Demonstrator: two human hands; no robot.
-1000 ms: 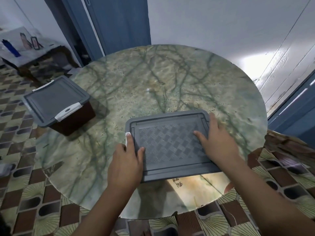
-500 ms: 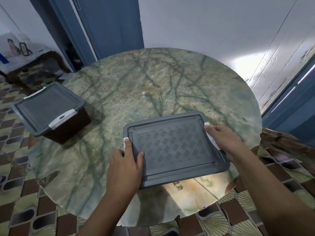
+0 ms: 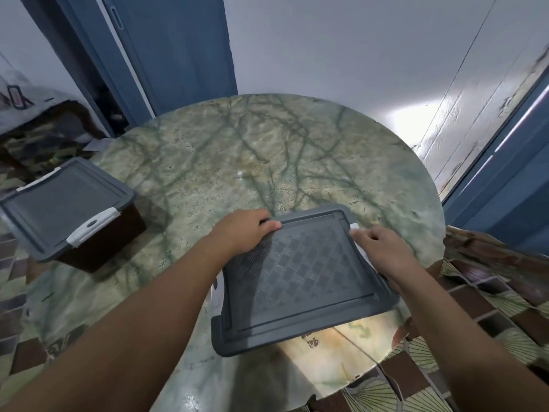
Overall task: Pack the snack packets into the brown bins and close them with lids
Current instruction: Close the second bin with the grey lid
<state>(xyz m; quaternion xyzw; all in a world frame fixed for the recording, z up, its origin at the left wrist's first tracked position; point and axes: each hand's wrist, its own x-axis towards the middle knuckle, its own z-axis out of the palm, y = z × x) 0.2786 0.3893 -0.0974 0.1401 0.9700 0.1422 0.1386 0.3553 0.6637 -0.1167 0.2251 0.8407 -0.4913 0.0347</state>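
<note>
A grey lid (image 3: 300, 281) with a checkered tread pattern covers the near bin on the round marble table (image 3: 267, 150); the bin beneath is hidden. My left hand (image 3: 246, 230) grips the lid's far left corner, fingers curled over the edge. My right hand (image 3: 383, 254) holds the lid's right edge beside a white latch (image 3: 354, 226). A second brown bin (image 3: 98, 242) stands at the table's left edge, closed by a grey lid (image 3: 64, 203) with white latches. No snack packets are visible.
Blue doors stand behind the table (image 3: 178, 49) and at the right (image 3: 505, 188). A low table (image 3: 35, 114) with items sits far left. Patterned floor tiles (image 3: 490, 307) surround the table.
My left hand moved from the lid's near left side up to its far left corner. My right hand stayed on the right edge by the latch. The view shifted slightly.
</note>
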